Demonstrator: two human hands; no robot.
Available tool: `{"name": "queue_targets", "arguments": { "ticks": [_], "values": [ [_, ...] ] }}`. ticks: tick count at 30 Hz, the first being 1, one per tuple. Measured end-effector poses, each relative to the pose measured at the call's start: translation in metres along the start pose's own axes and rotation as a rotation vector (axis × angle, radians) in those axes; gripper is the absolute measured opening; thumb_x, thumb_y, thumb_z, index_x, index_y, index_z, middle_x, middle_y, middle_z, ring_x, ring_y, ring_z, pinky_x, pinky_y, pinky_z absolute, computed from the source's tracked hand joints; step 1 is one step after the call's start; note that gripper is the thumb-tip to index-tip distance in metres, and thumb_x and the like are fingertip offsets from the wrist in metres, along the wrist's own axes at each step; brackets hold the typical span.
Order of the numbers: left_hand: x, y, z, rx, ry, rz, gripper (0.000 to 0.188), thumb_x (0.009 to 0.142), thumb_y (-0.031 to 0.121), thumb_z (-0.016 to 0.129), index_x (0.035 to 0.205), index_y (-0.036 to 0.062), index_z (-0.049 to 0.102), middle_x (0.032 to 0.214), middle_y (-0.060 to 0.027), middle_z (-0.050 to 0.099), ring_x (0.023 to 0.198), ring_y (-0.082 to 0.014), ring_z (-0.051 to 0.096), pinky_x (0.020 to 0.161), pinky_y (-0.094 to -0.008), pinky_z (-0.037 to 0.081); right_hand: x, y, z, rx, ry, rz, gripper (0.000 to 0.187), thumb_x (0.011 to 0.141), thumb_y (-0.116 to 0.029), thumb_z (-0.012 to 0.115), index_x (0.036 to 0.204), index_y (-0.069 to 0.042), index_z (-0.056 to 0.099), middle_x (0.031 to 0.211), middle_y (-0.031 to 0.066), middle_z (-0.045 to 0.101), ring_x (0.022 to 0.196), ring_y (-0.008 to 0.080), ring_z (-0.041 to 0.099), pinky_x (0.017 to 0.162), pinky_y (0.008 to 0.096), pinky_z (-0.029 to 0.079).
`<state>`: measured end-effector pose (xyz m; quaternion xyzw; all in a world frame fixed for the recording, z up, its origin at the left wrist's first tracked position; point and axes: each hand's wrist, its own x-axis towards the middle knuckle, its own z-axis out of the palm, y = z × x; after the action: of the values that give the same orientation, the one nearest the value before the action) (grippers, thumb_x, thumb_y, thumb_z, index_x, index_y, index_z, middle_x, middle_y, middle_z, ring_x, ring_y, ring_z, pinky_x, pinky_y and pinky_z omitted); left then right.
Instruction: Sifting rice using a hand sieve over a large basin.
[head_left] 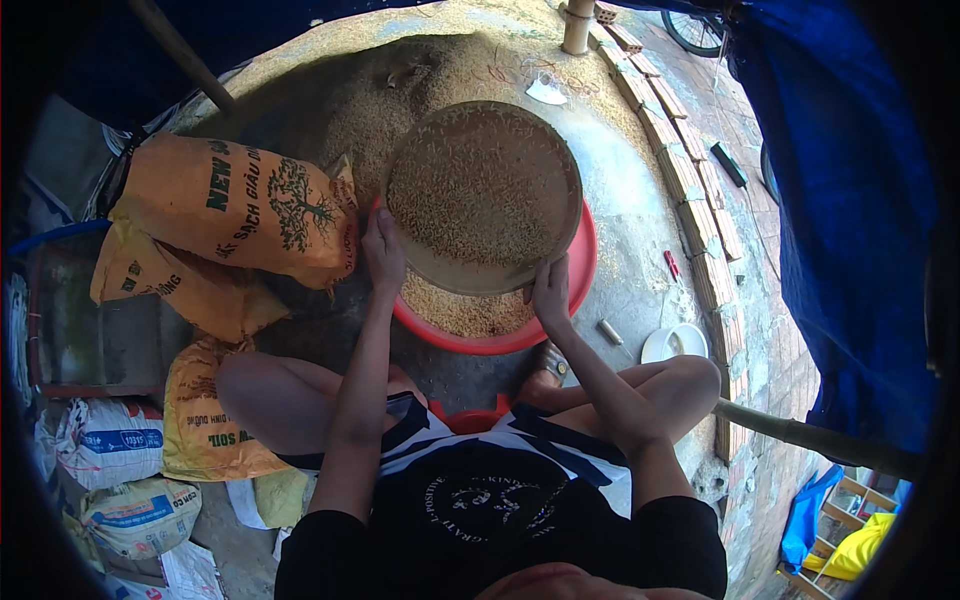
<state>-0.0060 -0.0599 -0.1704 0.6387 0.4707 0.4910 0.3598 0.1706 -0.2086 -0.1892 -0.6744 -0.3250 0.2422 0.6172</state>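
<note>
A wide round sieve [525, 215] is held up between my two hands, with a layer of small, long, tan grain-like bits [450, 205] spread over its mesh. My left hand [384, 250] grips its rim at the left. My right hand [548, 295] has hold of the rim at the near right, fingers partly hidden beneath. Under the sieve stands a red basin [480, 347], partly covered by it. Pale yellowish loose material [465, 310] shows inside the basin.
Left of the basin lies a full orange sack [235, 205], with more sacks [140, 515] nearer me. A large heap of tan husk-like material [420, 75] spreads behind. At right are a white bowl [675, 343], a red-handled tool [671, 264] and a row of bricks [690, 190].
</note>
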Motion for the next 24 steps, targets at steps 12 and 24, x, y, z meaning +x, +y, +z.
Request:
{"name": "queue_targets", "arguments": {
  "ticks": [12,24],
  "values": [
    [-0.020,-0.063,0.015,0.564,-0.319,-0.323,0.040,0.084,0.027,0.028,0.077,-0.0068,0.048,0.065,-0.0223,0.051,0.065,-0.0355,0.051,0.056,-0.0401,0.037,-0.006,0.048,-0.009,0.048,-0.177,0.690,0.013,0.082,-0.014,0.032,0.085,-0.003,0.038,0.055,0.0068,0.044,0.033,0.0136,0.041,0.031,0.0249,0.034],
    [-0.039,-0.115,0.014,0.479,-0.268,-0.166,0.038,0.083,0.027,0.033,0.073,-0.0046,0.051,0.067,-0.0232,0.051,0.068,-0.0377,0.051,0.059,-0.0411,0.037,-0.036,0.065,-0.004,0.119,-0.178,0.918,0.014,0.080,-0.011,0.032,0.080,-0.001,0.043,0.056,0.0076,0.047,0.041,0.0156,0.048,0.039,0.0262,0.043]
  ]
}}
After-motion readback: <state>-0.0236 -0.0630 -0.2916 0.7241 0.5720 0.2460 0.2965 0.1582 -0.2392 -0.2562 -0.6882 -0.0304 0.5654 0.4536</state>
